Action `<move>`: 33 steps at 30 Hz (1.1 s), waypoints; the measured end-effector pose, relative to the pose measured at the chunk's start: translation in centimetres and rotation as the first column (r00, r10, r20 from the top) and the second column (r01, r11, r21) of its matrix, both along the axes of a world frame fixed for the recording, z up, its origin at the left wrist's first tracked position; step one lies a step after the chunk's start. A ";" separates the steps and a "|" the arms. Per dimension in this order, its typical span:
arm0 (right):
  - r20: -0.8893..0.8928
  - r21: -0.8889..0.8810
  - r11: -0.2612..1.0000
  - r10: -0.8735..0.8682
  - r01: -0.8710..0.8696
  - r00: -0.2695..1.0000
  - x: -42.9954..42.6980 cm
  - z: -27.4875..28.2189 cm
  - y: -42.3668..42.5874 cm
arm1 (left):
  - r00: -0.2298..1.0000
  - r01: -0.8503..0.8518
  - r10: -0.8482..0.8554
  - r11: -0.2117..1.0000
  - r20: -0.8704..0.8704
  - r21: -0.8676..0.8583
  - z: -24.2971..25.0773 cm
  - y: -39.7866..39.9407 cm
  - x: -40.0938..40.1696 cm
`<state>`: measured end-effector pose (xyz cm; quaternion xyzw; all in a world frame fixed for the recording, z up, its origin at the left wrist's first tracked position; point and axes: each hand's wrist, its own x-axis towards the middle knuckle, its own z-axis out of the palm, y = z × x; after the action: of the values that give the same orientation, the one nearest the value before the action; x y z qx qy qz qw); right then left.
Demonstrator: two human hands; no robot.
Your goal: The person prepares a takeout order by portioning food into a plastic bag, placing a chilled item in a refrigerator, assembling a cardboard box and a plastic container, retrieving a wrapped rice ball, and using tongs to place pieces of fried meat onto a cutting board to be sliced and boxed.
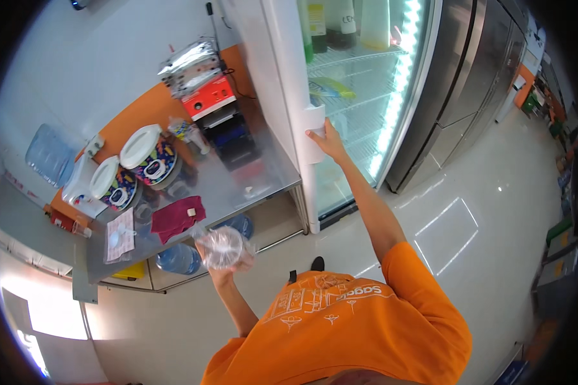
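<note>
My left hand (243,262) holds a round bundle in clear plastic (223,246) in front of the table edge. The plastic is crinkled and catches the light, and I cannot tell what is inside it. With my right hand (331,143) I grip the white door handle (313,149) of an upright display fridge (296,72). Bottles with yellow and dark liquid (341,24) stand on its top visible wire shelf (361,57). Lower down lies a yellow-green packet (332,88). A bright light strip (396,91) runs along the right side of the fridge interior.
On the steel table (274,180) to the left are a red sealing machine (208,98), two patterned tubs with white lids (149,154) and a maroon cloth (173,219). Blue water jugs (178,259) sit underneath. A stainless steel fridge (455,96) stands to the right.
</note>
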<state>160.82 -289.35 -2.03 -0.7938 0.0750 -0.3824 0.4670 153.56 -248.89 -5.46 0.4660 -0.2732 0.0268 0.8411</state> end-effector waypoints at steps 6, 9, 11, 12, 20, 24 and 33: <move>-0.001 0.079 0.997 -0.025 0.025 1.000 -2.2 0.7 0.8 | 0.969 -0.248 0.239 0.909 0.067 0.335 3.5 -12.6 6.8; 0.077 0.258 0.966 -0.035 0.014 0.996 -5.1 -1.5 0.4 | 0.952 -0.303 0.286 0.852 0.107 0.427 4.3 -18.9 8.1; 0.136 0.287 0.949 -0.172 0.127 0.976 -8.3 -3.7 0.0 | 0.962 -0.261 0.270 0.874 0.035 0.410 4.6 -23.1 8.2; 0.188 0.312 0.924 -0.287 0.220 0.939 -9.7 -5.7 -0.6 | 0.978 -0.207 0.200 0.891 0.060 0.404 4.2 -25.3 8.2; 0.174 0.663 0.609 -0.692 0.436 0.701 -21.8 -4.4 -3.2 | 0.905 -0.165 0.020 0.938 0.426 0.306 6.8 -46.2 10.1; 0.165 0.641 0.580 -0.745 0.504 0.647 -25.0 -3.5 -5.5 | 0.895 -0.246 0.100 0.923 0.434 0.295 7.0 -57.1 14.1; 0.143 0.625 0.532 -0.797 0.571 0.586 -27.8 -3.0 -7.9 | 0.894 -0.357 0.184 0.844 0.408 0.402 5.4 -64.0 20.3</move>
<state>132.99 -297.26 -5.05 -0.4383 0.3872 -0.6604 0.4710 173.85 -312.86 -0.03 0.6759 -0.3485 0.1638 0.6284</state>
